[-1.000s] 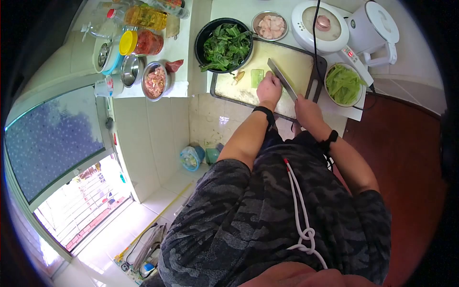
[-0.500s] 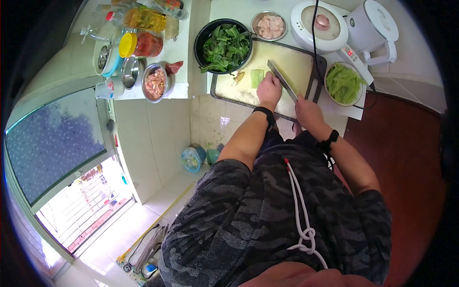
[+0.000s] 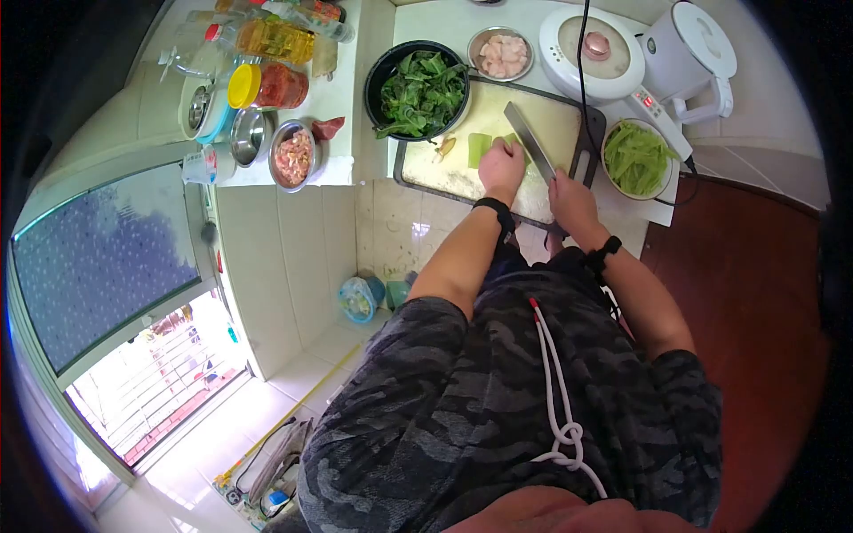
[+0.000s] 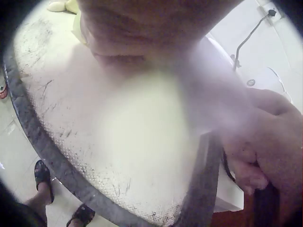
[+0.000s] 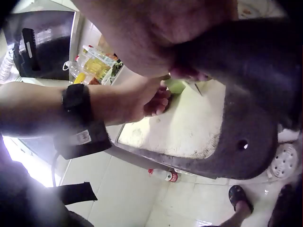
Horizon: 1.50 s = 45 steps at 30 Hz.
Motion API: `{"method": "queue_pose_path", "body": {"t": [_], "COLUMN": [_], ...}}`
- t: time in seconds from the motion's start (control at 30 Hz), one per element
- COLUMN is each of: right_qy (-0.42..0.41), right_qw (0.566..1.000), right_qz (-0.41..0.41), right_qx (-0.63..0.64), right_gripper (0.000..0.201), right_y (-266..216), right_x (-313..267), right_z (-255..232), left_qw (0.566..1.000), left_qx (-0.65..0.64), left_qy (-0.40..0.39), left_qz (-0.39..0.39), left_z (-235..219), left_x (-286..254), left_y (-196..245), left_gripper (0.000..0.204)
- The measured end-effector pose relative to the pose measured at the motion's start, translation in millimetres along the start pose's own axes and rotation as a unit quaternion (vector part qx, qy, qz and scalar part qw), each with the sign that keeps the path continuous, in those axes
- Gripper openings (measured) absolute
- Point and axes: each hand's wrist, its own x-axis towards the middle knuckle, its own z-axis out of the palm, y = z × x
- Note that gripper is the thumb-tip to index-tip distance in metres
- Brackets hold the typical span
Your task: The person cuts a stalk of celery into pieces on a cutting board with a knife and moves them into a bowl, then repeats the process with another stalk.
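On the cutting board [image 3: 462, 182], my left hand [image 3: 503, 169] holds down a green vegetable piece [image 3: 510, 139] with curled fingers, covering much of it. Just left of that hand lies a flat light-green piece [image 3: 479, 147]. My right hand [image 3: 573, 202] grips the handle of a kitchen knife [image 3: 530, 140], its broad blade slanting up-left close beside the left hand. The right wrist view shows the left hand [image 5: 142, 100] with bent fingers near the green piece [image 5: 176, 86]. Small yellowish pieces [image 3: 443, 149] lie near the board's left side.
A black pot of leafy greens [image 3: 422, 93] stands at the board's upper left, and a bowl of pale meat chunks [image 3: 503, 55] behind it. At right are a bowl of sliced greens [image 3: 636, 160], a white cooker [image 3: 593, 53] and a kettle [image 3: 689, 53]. A minced-meat bowl [image 3: 292, 158] sits left.
The knife blade has shifted slightly right, away from the left hand. More green vegetable shows past the left fingers. The whole head view has shifted slightly.
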Motion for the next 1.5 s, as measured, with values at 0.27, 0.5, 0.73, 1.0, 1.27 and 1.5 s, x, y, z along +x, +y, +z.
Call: {"method": "queue_pose_path", "body": {"t": [0.27,0.5,0.73,1.0,1.27,1.5], "right_qy": [-0.026,-0.019,-0.041,-0.025,-0.040,-0.043], "right_qw": [0.999,1.000,0.999,1.000,0.999,0.999], "right_qz": [-0.007,0.002,-0.003,-0.011,-0.015,-0.010], "right_qx": [-0.019,0.000,0.004,-0.014,0.004,0.000], "right_gripper": [0.020,0.018,0.016,0.020,0.022,0.021], "right_y": [-1.3,-1.4,-9.2,-7.9,-6.6,-5.6], "right_x": [-13.2,-0.7,-15.4,-2.0,4.2,-7.0], "right_z": [-3.3,10.2,-5.4,4.1,7.5,-3.0], "left_qw": [1.000,1.000,1.000,1.000,1.000,0.999], "left_qx": [0.009,0.017,0.021,0.030,0.026,0.024], "left_qy": [0.013,-0.008,-0.005,-0.001,0.006,-0.007], "left_qz": [-0.011,-0.005,0.003,0.009,0.015,0.021], "left_z": [6.6,0.8,1.9,5.4,5.9,4.3], "left_x": [-1.0,-1.3,-0.5,1.8,-0.1,1.4], "left_y": [0.0,2.4,-2.2,-5.6,-6.8,-7.3], "left_gripper": [0.033,0.033,0.033,0.032,0.032,0.032]}}
